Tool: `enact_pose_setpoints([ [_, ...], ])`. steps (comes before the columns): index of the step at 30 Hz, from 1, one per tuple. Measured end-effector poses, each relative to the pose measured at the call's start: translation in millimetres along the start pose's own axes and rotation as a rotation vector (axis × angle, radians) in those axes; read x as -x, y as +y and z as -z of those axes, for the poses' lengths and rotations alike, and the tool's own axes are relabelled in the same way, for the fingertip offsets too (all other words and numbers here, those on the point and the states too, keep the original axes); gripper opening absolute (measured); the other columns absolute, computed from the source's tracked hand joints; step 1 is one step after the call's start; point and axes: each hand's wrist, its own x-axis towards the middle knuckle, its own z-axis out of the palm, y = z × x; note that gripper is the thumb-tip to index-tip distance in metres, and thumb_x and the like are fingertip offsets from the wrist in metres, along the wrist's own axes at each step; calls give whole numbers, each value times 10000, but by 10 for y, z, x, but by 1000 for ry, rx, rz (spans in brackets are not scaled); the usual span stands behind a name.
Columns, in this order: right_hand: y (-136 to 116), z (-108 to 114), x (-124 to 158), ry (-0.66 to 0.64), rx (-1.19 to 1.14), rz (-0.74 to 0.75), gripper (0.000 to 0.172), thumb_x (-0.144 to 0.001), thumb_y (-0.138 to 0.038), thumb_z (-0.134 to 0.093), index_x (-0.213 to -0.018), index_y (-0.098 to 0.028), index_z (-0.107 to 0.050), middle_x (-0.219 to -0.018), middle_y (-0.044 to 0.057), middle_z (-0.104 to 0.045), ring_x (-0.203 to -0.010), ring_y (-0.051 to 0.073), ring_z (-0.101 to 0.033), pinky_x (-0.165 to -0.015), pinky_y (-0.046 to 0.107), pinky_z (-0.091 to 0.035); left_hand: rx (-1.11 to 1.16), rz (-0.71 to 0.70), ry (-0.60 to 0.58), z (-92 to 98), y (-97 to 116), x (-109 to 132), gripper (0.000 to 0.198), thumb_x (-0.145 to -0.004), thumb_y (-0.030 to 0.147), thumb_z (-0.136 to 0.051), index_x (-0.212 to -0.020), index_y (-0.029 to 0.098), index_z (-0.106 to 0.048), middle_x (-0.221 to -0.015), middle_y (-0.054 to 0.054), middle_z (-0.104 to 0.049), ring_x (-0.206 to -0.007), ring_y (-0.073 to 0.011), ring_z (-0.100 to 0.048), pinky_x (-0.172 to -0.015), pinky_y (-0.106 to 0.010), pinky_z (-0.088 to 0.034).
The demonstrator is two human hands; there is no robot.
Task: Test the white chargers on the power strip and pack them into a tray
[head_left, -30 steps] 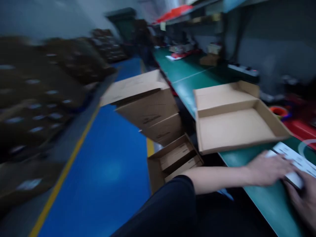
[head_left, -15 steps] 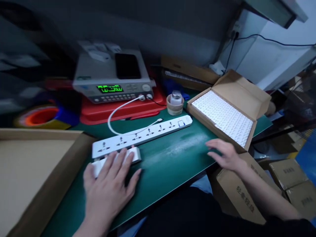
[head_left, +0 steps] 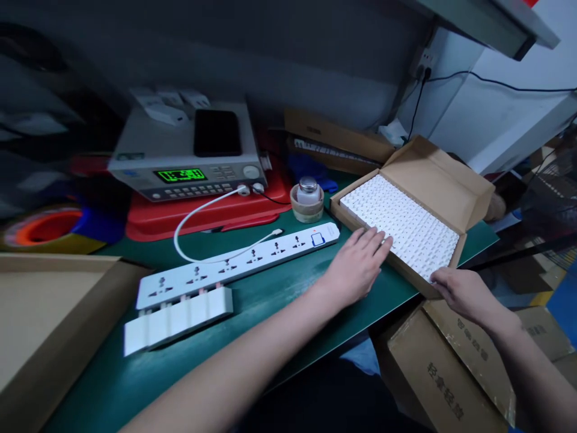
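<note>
My left hand (head_left: 360,264) reaches across to the near long side of an open cardboard box (head_left: 412,273), its fingers stretched out over the edge. Inside the box sits a closely packed layer of small white pieces (head_left: 401,216). At the box's near right corner is my right hand (head_left: 466,293), fingers curled in; what they pinch is hidden. A row of white blocks with prongs (head_left: 180,319) lies along the front of a white power strip (head_left: 238,264), the prongs facing the strip. I cannot tell whether they touch it.
A bench instrument with a green display (head_left: 180,175) stands on a red tray (head_left: 148,221), with a white cable (head_left: 198,207) running from it. A dispenser bottle (head_left: 308,189) sits in a round holder. Another cardboard box (head_left: 76,319) is at left; cartons (head_left: 451,361) stand below the table edge.
My left hand has left the row of white blocks and moved right to the open box. My right hand has moved right, to the box's near corner. The view has shifted slightly.
</note>
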Motion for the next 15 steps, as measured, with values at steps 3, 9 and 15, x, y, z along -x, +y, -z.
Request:
enact_pose_setpoints([
  [3,-73,22,-91,-139,106,-35,202,-971,-169,-473,-819,-202,-601,-757,25,-676,-625,159,-585,-562,300,-259,-74,-42,-208,-103,-60,-413,732,-933,291,-619,-1568,45,-352,-1331,-204,-656,-1273,-332,-580,-1182,-471,-327],
  [9,-175,43,-186,-204,153,-100,161,-932,-107,-476,-865,-196,-593,-783,52,-700,-664,182,-603,-584,326,-176,-36,-48,-426,-251,-151,-751,861,-934,403,-604,-1613,25,-234,-1129,-225,-727,-1064,-362,-678,-934,-446,-467],
  [15,-194,-85,-111,-111,89,-126,194,-950,-97,-443,-863,-180,-596,-827,53,-695,-702,175,-622,-606,316,-250,13,-4,-449,-270,-117,-811,924,-927,466,-597,-1636,55,-171,-1065,-204,-754,-1028,-380,-695,-895,-458,-471],
])
